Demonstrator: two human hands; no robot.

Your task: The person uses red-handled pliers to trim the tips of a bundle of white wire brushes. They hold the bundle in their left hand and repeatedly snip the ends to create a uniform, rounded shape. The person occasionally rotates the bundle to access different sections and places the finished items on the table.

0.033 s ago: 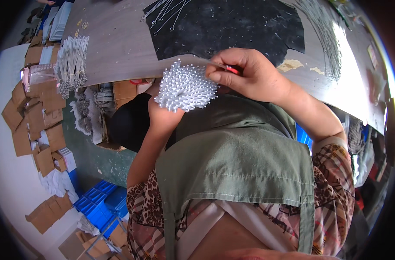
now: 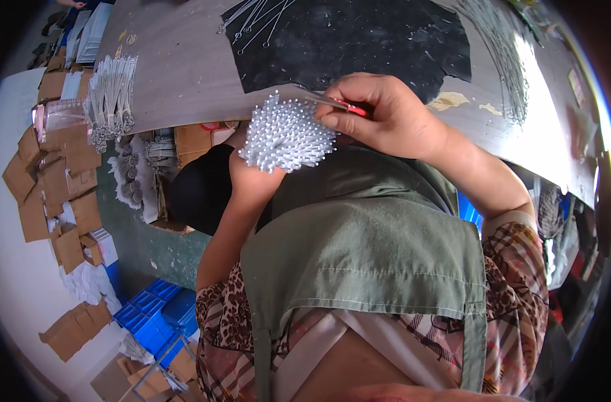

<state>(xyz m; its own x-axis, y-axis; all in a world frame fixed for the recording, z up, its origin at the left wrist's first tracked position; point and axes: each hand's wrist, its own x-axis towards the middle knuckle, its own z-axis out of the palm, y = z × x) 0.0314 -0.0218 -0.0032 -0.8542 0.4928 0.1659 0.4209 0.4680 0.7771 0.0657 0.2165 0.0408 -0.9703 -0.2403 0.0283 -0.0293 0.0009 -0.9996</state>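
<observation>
My left hand is closed round a thick bundle of thin silvery wires, its many small bright ends facing up. Just right of the bundle, my right hand grips a small tool with a red handle and a narrow metal tip. That tip points left, over the bundle's upper right edge; whether it touches any wire I cannot tell. My fingers hide part of the handle, so its exact kind is unclear.
A black mat lies on the grey table, with several looped wires on it. Wire bundles lie at left and right. Cardboard and blue crates are at lower left.
The tool in my right hand has tilted slightly, and more of its metal tip and red handle shows. My left hand and the bundle have stayed put.
</observation>
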